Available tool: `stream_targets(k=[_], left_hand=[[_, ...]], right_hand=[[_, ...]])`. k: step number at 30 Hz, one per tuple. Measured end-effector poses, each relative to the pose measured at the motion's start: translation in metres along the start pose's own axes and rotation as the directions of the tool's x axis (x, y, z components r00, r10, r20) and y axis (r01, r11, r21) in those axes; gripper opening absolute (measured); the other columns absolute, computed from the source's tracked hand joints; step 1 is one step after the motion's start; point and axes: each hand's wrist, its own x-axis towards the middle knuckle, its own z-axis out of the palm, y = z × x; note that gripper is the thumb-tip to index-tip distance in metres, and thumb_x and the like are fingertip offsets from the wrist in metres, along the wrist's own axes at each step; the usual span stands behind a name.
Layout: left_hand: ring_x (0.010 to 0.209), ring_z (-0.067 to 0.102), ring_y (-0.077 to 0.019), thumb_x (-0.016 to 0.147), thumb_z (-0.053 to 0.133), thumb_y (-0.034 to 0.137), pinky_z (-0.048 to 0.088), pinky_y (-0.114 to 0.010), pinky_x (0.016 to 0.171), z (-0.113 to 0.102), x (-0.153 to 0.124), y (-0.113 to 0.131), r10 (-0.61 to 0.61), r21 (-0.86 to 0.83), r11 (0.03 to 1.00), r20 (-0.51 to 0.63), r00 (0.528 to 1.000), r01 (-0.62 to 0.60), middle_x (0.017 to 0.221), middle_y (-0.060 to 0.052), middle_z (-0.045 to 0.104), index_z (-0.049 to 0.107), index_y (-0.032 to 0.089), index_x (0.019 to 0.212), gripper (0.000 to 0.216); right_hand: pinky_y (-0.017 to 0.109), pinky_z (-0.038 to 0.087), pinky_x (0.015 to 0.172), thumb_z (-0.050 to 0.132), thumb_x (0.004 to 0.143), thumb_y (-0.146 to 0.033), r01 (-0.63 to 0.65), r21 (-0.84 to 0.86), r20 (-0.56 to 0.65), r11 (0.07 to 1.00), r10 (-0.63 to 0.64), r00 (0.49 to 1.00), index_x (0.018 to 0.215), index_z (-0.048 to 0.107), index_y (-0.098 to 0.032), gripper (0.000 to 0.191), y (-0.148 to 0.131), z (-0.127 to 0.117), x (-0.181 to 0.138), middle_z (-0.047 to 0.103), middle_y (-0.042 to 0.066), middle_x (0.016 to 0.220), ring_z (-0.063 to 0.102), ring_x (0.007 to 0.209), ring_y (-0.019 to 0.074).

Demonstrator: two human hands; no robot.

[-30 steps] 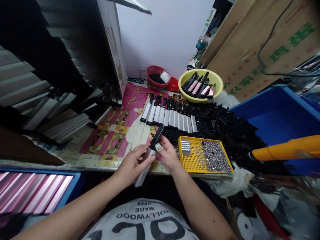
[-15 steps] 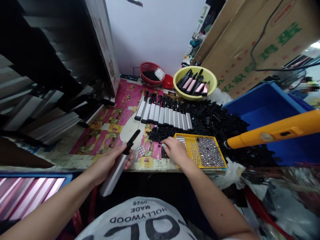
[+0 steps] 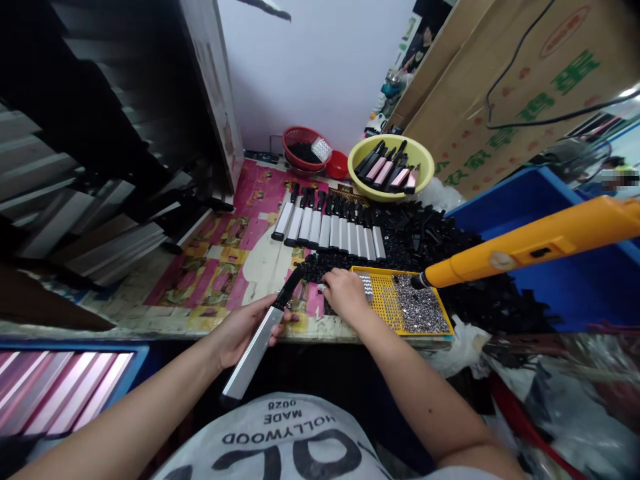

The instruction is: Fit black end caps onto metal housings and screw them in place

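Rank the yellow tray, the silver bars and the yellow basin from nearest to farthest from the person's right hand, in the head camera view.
From the right hand:
1. Yellow tray: right beside it, to its right.
2. Row of silver bars: ahead, on the printed sheet.
3. Yellow basin: farthest, behind that row.

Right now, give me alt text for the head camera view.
The person's left hand holds a silver bar with a black end, while the right hand sits at the edge of a yellow perforated tray of silver studs. Rows of similar bars lie beyond, beside a heap of black parts.
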Motion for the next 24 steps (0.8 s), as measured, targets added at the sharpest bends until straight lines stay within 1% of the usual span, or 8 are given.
stream_targets(k=[8, 10, 12, 14, 17, 19, 20, 24], left_hand=[[0.052, 0.051, -0.0090, 0.082, 0.055, 0.036, 0.050, -0.020, 0.045, 0.003, 0.001, -0.003, -0.026, -0.047, 0.998, 0.074, 0.997, 0.030, 0.072, -0.006, 0.056, 0.062, 0.008, 0.084, 0.029], [0.052, 0.050, -0.0088, 0.082, 0.055, 0.035, 0.049, -0.020, 0.044, 0.003, 0.001, -0.003, -0.017, -0.056, 0.998, 0.087, 0.996, 0.022, 0.073, -0.005, 0.056, 0.062, 0.008, 0.087, 0.028], [0.052, 0.050, -0.0086, 0.082, 0.055, 0.035, 0.049, -0.020, 0.043, 0.004, 0.001, -0.003, -0.009, -0.053, 0.999, 0.086, 0.996, 0.014, 0.077, -0.004, 0.057, 0.061, 0.010, 0.091, 0.027], [0.053, 0.051, -0.0083, 0.081, 0.056, 0.036, 0.048, -0.020, 0.044, 0.007, -0.001, -0.003, -0.019, -0.024, 0.999, 0.087, 0.996, 0.022, 0.080, -0.004, 0.057, 0.061, 0.011, 0.094, 0.028], [0.053, 0.052, -0.0081, 0.081, 0.056, 0.039, 0.048, -0.020, 0.046, 0.013, -0.003, -0.005, -0.019, 0.070, 0.997, 0.071, 0.997, 0.014, 0.081, -0.004, 0.057, 0.061, 0.011, 0.092, 0.030], [0.054, 0.052, -0.0087, 0.081, 0.055, 0.042, 0.047, -0.021, 0.047, 0.018, -0.005, -0.007, 0.052, 0.164, 0.985, 0.044, 0.998, -0.059, 0.081, -0.004, 0.058, 0.060, 0.013, 0.091, 0.031], [0.053, 0.053, -0.0091, 0.082, 0.054, 0.043, 0.046, -0.021, 0.046, 0.020, -0.005, -0.008, 0.105, 0.219, 0.970, 0.034, 0.994, -0.110, 0.081, -0.004, 0.059, 0.060, 0.014, 0.090, 0.031], [0.049, 0.051, -0.0096, 0.084, 0.045, 0.048, 0.043, -0.022, 0.045, 0.023, -0.007, -0.008, 0.289, 0.499, 0.820, 0.062, 0.955, -0.281, 0.077, -0.004, 0.060, 0.057, 0.015, 0.087, 0.034]], right_hand=[[0.032, 0.041, 0.070, 0.057, 0.073, -0.016, -0.050, 0.021, 0.020, 0.999, 0.049, 0.999, 0.085, 0.061, -0.016, 0.012, -0.002, 0.004, 0.006, 0.063, 0.008, 0.087, 0.059, 0.082, 0.0218], [0.030, 0.041, 0.068, 0.057, 0.072, -0.016, -0.039, 0.137, -0.013, 0.990, 0.041, 0.999, 0.082, 0.061, -0.017, 0.011, -0.002, -0.001, 0.004, 0.062, 0.007, 0.083, 0.058, 0.079, 0.0199], [0.026, 0.042, 0.066, 0.056, 0.074, -0.017, 0.024, 0.360, -0.085, 0.933, 0.007, 0.996, 0.083, 0.059, -0.017, 0.010, -0.003, -0.009, 0.002, 0.061, 0.004, 0.082, 0.057, 0.076, 0.0156], [0.023, 0.042, 0.065, 0.053, 0.078, -0.020, 0.115, 0.569, -0.178, 0.814, -0.014, 0.984, 0.086, 0.058, -0.018, 0.010, -0.007, -0.016, -0.001, 0.059, 0.001, 0.082, 0.056, 0.073, 0.0122], [0.023, 0.043, 0.066, 0.051, 0.081, -0.023, 0.175, 0.706, -0.268, 0.686, 0.031, 0.963, 0.086, 0.058, -0.018, 0.011, -0.014, -0.019, -0.005, 0.058, 0.001, 0.081, 0.055, 0.074, 0.0117], [0.024, 0.044, 0.069, 0.051, 0.080, -0.023, 0.163, 0.774, -0.281, 0.612, 0.101, 0.955, 0.088, 0.059, -0.018, 0.012, -0.018, -0.016, -0.007, 0.058, 0.002, 0.086, 0.056, 0.078, 0.0127], [0.025, 0.045, 0.071, 0.052, 0.080, -0.023, 0.156, 0.828, -0.265, 0.539, 0.132, 0.955, 0.093, 0.058, -0.019, 0.015, -0.020, -0.013, -0.007, 0.059, 0.003, 0.090, 0.057, 0.082, 0.0133], [0.027, 0.048, 0.078, 0.051, 0.079, -0.024, 0.063, 0.996, -0.070, 0.062, 0.122, 0.990, 0.106, 0.055, -0.020, 0.027, -0.026, -0.001, -0.003, 0.063, 0.004, 0.099, 0.059, 0.089, 0.0140]])
